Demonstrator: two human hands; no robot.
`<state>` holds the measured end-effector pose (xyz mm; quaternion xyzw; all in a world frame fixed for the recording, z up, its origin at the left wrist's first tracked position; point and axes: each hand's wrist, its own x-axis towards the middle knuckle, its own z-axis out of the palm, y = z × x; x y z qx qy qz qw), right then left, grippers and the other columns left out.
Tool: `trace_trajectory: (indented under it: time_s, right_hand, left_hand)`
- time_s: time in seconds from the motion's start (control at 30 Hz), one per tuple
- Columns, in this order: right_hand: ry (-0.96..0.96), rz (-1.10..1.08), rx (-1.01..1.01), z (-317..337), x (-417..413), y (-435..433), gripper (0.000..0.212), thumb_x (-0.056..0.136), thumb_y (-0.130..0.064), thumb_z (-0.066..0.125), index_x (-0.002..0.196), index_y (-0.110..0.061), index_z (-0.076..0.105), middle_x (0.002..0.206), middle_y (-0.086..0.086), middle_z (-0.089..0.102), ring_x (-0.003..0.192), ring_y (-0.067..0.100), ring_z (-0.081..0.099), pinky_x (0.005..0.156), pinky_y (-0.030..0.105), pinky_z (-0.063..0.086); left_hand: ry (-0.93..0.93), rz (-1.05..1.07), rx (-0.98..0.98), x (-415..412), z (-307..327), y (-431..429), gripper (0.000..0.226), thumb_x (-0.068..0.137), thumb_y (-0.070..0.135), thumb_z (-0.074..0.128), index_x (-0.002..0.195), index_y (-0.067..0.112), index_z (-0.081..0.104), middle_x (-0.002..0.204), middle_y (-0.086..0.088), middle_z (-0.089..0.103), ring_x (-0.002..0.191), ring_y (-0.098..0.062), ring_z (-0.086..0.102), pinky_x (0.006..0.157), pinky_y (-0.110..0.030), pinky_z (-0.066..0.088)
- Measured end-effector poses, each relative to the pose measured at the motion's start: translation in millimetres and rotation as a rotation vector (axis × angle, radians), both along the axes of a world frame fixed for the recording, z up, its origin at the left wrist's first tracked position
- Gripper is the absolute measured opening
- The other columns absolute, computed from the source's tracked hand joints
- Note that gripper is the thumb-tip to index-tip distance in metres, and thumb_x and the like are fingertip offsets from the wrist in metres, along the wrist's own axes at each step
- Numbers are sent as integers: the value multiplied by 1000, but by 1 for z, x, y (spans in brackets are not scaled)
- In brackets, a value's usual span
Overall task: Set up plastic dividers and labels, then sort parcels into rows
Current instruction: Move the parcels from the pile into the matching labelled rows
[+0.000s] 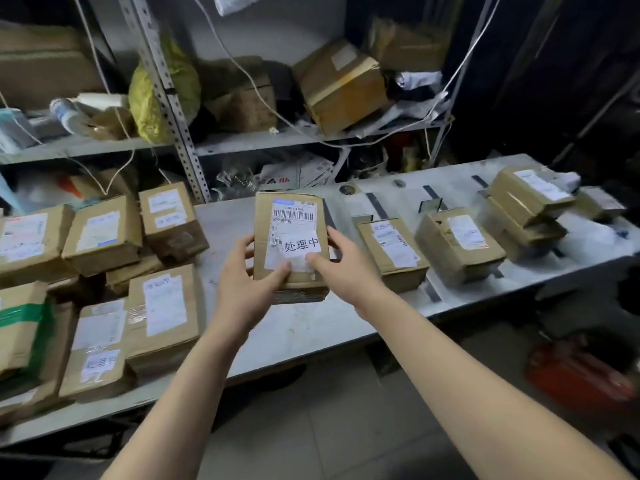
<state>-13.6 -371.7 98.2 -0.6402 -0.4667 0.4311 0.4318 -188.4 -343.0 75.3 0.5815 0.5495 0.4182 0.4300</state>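
Observation:
A brown cardboard parcel with a barcode label and a white slip with black characters is held above the grey table. My left hand grips its near left corner, thumb on top. My right hand grips its right side, thumb on the slip. To the right, dark plastic dividers lie across the table, with small label cards standing at the back. One parcel lies in the nearest row, another parcel in the row beyond, and a stack of parcels further right.
Several unsorted parcels are heaped on the table's left end. Metal shelving behind holds boxes, bags and loose cords. A red object sits on the floor under the table's right part. The table's front edge runs diagonally.

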Motion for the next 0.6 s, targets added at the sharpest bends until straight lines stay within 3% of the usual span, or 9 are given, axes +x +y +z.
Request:
trace_trajectory:
  time_s: [0.13,0.23,0.37,0.47,0.6]
  right_hand:
    - [-13,-23,-19,-2,59,-7,49,96,-32,62,142,-43,50,114,-30,62,107,-2,59,87,28,54]
    - [-7,-53,-41,-4,93,-6,47,94,-38,62,138,-48,51,121,-26,65,113,3,61,96,39,55]
    - [-15,-82,-47,-3,135,8,36,98,-35,60,131,-46,54,119,-22,67,109,5,63,90,34,56]
    - [-45,-119,-42,0,165,22,34,98,-33,60,123,-55,53,115,-25,67,104,-1,64,92,31,55]
    - [-81,-163,-84,0,201,47,38,96,-35,62,131,-45,56,113,-24,69,101,5,68,93,35,56]
  left_hand:
    - [21,-6,5,59,2,-4,51,77,43,82,117,53,53,120,15,62,108,-17,66,82,-49,62]
    - [56,-6,29,96,3,0,54,78,40,84,123,44,55,118,15,63,106,-17,67,82,-49,62]
    - [68,-37,49,139,1,22,58,73,48,83,123,38,56,117,9,66,101,-15,67,79,-46,62]
    - [36,-63,58,170,0,44,54,74,47,83,119,40,54,115,7,66,99,-15,68,73,-40,62]
    - [10,-101,14,209,-11,72,60,70,57,80,121,42,51,119,6,63,100,-16,68,76,-46,63]
